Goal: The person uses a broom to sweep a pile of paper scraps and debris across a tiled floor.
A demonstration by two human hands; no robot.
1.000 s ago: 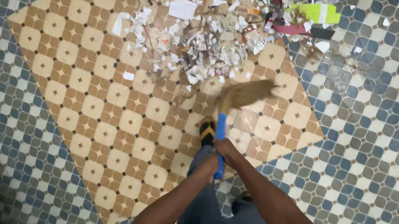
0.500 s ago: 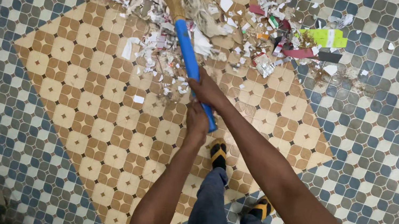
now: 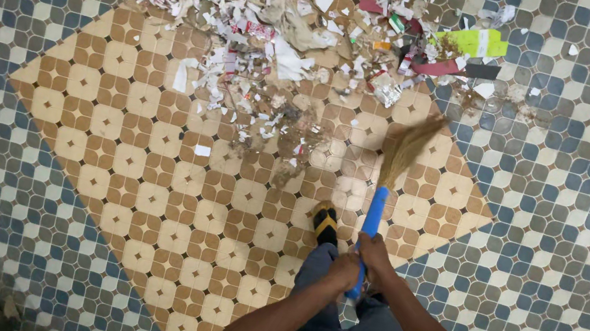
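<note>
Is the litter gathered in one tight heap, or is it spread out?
Spread out. The litter lies in loose scraps across many tiles, with stray bits toward the broom.

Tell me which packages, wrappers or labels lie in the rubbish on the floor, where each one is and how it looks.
Yellow-green flat package: right end of the litter, rectangular, with a white band.
Dark red strip: just below the yellow-green one, long and narrow.
Black strip: right of the red strip, flat.
Small green and white scrap: left of them, too small to tell more.
White torn paper: middle of the heap, crumpled, plain.
</note>
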